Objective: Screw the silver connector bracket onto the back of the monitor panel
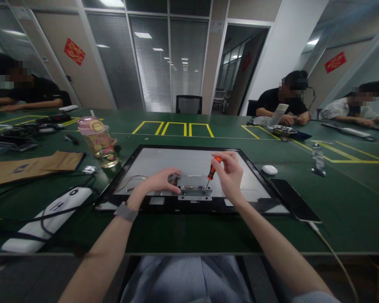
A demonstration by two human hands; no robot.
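A flat display panel [189,158] with a black frame lies back side up on the table before me. Near its front edge sits a metal bracket [196,196] with a row of connector ports [194,187]. My right hand [231,174] pinches an orange and black screwdriver [212,171], tilted, its shaft pointing down to the bracket's right end. At the bracket's left end, my left hand [156,181] curves thumb and fingers around a dark part that I cannot make out. Thin wires [129,181] lie on the panel left of that hand.
Left of the panel stand a pink-lidded bottle [97,141], a brown paper envelope [34,165] and a white power strip [50,219] with black cables. On the right lie a white earbud case [269,169] and a phone [293,199] on a cable. Several people sit across the green table [344,198].
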